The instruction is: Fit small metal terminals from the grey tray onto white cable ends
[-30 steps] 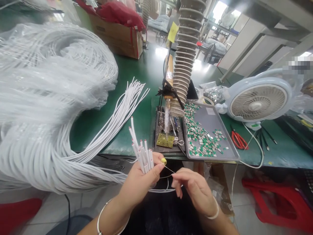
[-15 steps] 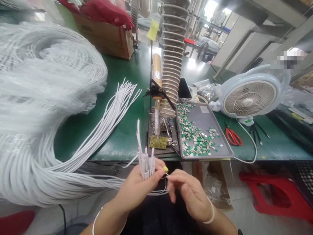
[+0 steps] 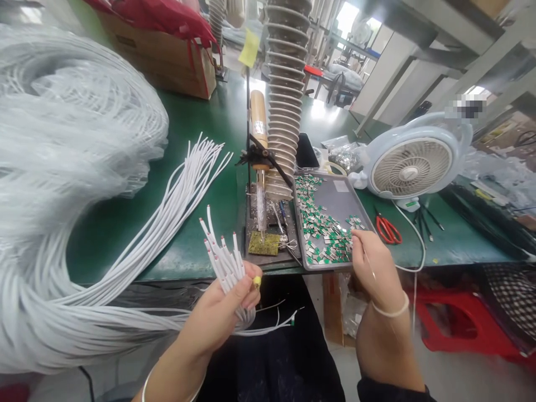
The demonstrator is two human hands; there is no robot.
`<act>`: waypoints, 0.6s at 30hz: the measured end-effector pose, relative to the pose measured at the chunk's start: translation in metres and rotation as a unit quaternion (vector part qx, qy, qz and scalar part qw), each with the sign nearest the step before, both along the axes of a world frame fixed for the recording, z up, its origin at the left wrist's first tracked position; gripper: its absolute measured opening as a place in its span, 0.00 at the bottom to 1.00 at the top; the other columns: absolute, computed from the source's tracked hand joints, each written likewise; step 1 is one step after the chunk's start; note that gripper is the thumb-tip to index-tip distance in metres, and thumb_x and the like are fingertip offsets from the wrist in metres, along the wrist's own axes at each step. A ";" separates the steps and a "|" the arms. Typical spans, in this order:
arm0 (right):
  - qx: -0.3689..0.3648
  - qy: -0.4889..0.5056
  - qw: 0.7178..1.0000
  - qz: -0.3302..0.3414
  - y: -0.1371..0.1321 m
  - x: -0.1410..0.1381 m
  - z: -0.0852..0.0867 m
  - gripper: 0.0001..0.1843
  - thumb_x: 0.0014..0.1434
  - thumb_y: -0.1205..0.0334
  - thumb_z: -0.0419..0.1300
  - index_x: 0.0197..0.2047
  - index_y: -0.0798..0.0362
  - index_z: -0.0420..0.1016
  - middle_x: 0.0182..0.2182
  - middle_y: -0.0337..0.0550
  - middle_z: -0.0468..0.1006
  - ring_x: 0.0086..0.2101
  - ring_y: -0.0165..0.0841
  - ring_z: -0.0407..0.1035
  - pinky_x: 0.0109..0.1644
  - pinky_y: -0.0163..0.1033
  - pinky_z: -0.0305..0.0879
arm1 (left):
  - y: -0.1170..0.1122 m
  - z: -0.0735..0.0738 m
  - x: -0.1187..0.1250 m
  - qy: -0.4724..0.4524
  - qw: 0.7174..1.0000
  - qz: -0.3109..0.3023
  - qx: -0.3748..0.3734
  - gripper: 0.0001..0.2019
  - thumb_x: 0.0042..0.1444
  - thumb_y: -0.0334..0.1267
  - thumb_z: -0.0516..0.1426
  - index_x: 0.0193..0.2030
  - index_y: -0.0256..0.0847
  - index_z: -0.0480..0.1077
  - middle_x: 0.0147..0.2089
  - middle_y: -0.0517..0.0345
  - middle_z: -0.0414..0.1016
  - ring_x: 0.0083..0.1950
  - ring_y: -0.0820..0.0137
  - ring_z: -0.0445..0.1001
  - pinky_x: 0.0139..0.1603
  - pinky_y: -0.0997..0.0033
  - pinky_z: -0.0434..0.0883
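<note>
Head camera view, looking down at two bare hands over a green workbench (image 3: 201, 128). The left hand (image 3: 218, 318), at 7 o'clock, is closed around a bundle of white cables (image 3: 224, 268), which fans upward toward 11 o'clock. The cable ends are cut square, and each shows a small red mark at its tip. Below the fist, thin loose strands curve toward 5 o'clock. A yellow fingertip cover (image 3: 257, 282) sits at the front of the hand. The right hand (image 3: 377, 279), at 4 o'clock, is raised with thumb and fingers pinched narrowly together just beside the front corner of a metal tray (image 3: 335, 192); whether they grip anything is too fine to tell. The tray, at 1 o'clock, is scattered with small green and silver components. At 12 o'clock, a soldering iron (image 3: 260, 206) stands upright in a holder, in front of a ribbed duct (image 3: 280, 100). Red-handled scissors (image 3: 388, 230) and a white desk fan (image 3: 412, 167) lie at 2 o'clock. A huge coil of white cable (image 3: 71, 128) fills 9 o'clock.
</note>
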State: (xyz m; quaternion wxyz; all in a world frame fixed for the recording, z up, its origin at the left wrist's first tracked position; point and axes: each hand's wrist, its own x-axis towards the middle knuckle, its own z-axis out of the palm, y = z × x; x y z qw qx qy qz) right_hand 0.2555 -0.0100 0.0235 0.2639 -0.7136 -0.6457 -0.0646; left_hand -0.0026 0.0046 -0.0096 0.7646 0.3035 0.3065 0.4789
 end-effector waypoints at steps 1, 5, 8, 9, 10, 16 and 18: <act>-0.024 -0.037 0.999 -0.013 0.006 0.005 -0.001 0.14 0.61 0.65 0.45 0.38 0.56 0.71 0.33 0.51 0.75 0.35 0.39 0.69 0.40 0.44 0.65 | 0.000 0.000 0.000 -0.002 1.000 0.003 -0.003 0.07 0.48 0.39 0.63 0.31 0.38 0.71 0.30 0.61 0.66 0.21 0.81 0.58 0.22 0.76 0.57; -0.072 -0.081 0.994 0.017 0.024 0.009 -0.007 0.14 0.59 0.68 0.45 0.32 0.56 0.71 0.28 0.49 0.73 0.32 0.38 0.68 0.39 0.42 0.64 | -0.001 -0.001 -0.001 -0.007 1.000 0.007 -0.009 0.08 0.48 0.39 0.63 0.31 0.38 0.71 0.30 0.61 0.66 0.21 0.81 0.59 0.22 0.76 0.56; -0.077 -0.063 0.994 0.046 0.031 -0.002 -0.008 0.14 0.59 0.69 0.45 0.32 0.56 0.72 0.29 0.48 0.73 0.33 0.37 0.68 0.39 0.41 0.64 | -0.001 -0.001 0.000 -0.002 1.000 0.010 -0.016 0.08 0.48 0.40 0.63 0.31 0.38 0.71 0.30 0.61 0.66 0.21 0.81 0.59 0.22 0.76 0.56; -0.081 -0.057 0.994 0.055 0.032 -0.007 -0.007 0.14 0.59 0.69 0.46 0.32 0.56 0.72 0.29 0.49 0.73 0.33 0.36 0.68 0.39 0.41 0.64 | -0.001 -0.001 0.001 0.001 1.000 0.010 -0.019 0.08 0.48 0.40 0.63 0.31 0.38 0.71 0.29 0.61 0.66 0.21 0.81 0.59 0.22 0.76 0.56; -0.085 -0.049 0.993 0.065 0.033 -0.012 -0.006 0.14 0.60 0.69 0.46 0.33 0.56 0.72 0.30 0.49 0.74 0.33 0.36 0.68 0.40 0.41 0.65 | -0.001 -0.001 0.001 0.005 1.000 0.011 -0.022 0.09 0.48 0.40 0.63 0.31 0.38 0.71 0.29 0.61 0.65 0.21 0.81 0.58 0.22 0.76 0.56; -0.080 0.013 0.987 0.136 0.033 -0.027 -0.001 0.13 0.61 0.68 0.45 0.38 0.55 0.71 0.34 0.49 0.74 0.36 0.36 0.69 0.41 0.41 0.65 | 0.000 0.000 0.003 0.006 0.999 0.032 -0.030 0.08 0.49 0.39 0.61 0.31 0.37 0.70 0.28 0.62 0.65 0.21 0.81 0.57 0.22 0.76 0.55; -0.071 0.021 0.988 0.138 0.032 -0.028 0.001 0.13 0.61 0.67 0.46 0.38 0.55 0.71 0.33 0.48 0.74 0.36 0.36 0.69 0.41 0.41 0.65 | 0.000 0.001 0.003 -0.003 0.999 0.041 -0.034 0.07 0.50 0.38 0.61 0.32 0.38 0.70 0.29 0.62 0.66 0.20 0.82 0.57 0.22 0.76 0.55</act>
